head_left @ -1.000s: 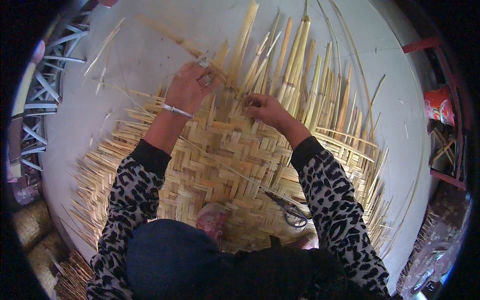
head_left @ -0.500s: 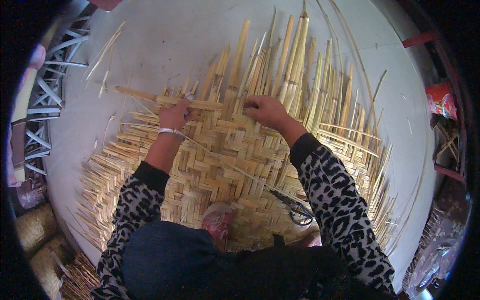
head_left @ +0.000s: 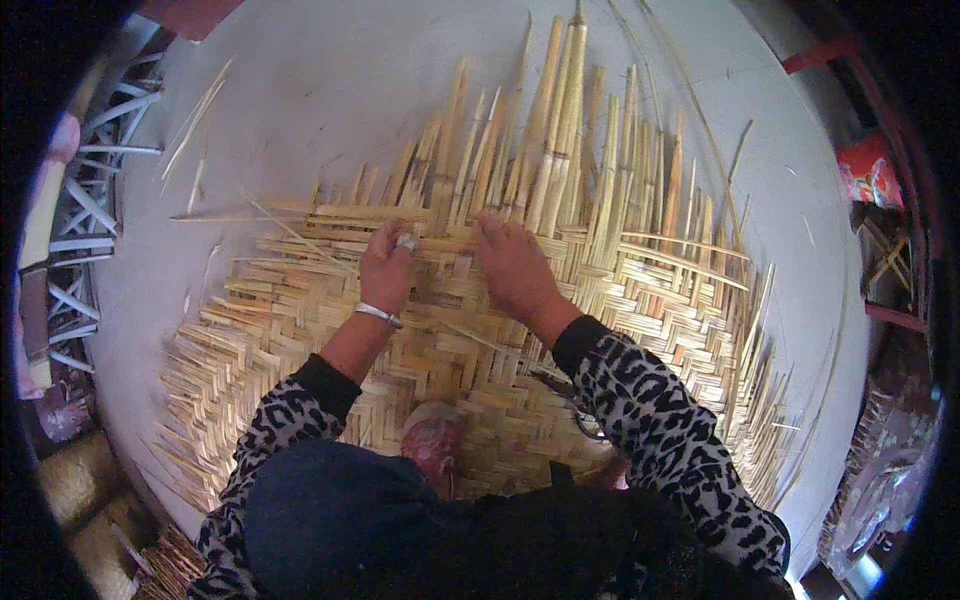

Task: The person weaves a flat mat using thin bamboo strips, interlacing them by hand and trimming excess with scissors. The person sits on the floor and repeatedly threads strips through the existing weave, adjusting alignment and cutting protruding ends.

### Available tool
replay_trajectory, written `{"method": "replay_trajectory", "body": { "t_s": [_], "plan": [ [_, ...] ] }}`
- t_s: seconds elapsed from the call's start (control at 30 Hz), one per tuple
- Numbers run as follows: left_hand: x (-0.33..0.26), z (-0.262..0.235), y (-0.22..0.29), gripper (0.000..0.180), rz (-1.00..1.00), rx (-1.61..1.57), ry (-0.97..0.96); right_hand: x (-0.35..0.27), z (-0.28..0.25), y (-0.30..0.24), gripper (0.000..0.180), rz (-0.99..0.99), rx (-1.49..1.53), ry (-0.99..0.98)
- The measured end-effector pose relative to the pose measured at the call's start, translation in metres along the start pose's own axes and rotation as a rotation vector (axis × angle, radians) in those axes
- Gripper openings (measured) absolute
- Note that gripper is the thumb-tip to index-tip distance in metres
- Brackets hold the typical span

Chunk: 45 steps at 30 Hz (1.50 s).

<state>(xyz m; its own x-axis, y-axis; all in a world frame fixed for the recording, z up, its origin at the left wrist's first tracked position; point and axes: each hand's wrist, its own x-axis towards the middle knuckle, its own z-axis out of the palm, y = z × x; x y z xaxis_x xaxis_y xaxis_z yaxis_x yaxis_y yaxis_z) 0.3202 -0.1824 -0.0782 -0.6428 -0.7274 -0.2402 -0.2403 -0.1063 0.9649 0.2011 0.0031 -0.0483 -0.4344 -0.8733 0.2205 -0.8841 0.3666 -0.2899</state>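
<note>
This looks like a craft workshop for bamboo weaving, with the work done on the ground. A large woven mat of flat bamboo strips lies spread on a pale concrete floor, its loose strip ends fanning out at the far edge. Stray slivers are scattered on the floor. More bundled strips lie at the lower left, beside a metal rack.

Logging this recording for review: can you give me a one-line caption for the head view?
Left hand and right hand press a horizontal strip into a woven bamboo mat on the grey floor.
</note>
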Motion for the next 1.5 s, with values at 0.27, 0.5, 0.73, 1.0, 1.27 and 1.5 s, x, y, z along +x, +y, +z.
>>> {"method": "replay_trajectory", "body": {
  "t_s": [0.27,0.5,0.73,1.0,1.27,1.5],
  "plan": [
    [0.009,-0.006,-0.007,0.040,0.101,0.148,-0.154,-0.096,-0.023,0.055,0.035,0.706,0.485,0.499],
    [0.032,0.001,0.043,0.033,-0.052,0.719,-0.172,-0.158,-0.075,0.168,0.026,1.534,1.407,1.051],
    [0.022,0.145,0.114,0.041,0.757,0.920,-0.891,-0.171,-0.091,0.220,0.021,1.301,1.971,1.030],
    [-0.015,0.307,0.094,0.029,0.604,1.144,-1.164,-0.190,-0.105,0.219,0.020,1.045,2.007,0.812],
    [-0.028,0.306,0.080,0.027,0.548,1.091,-0.965,-0.217,-0.125,0.219,0.032,0.965,1.799,0.531],
    [-0.043,0.298,0.072,0.030,0.670,0.938,-0.694,-0.174,-0.115,0.244,0.047,0.911,1.775,0.434]
  ]
}}
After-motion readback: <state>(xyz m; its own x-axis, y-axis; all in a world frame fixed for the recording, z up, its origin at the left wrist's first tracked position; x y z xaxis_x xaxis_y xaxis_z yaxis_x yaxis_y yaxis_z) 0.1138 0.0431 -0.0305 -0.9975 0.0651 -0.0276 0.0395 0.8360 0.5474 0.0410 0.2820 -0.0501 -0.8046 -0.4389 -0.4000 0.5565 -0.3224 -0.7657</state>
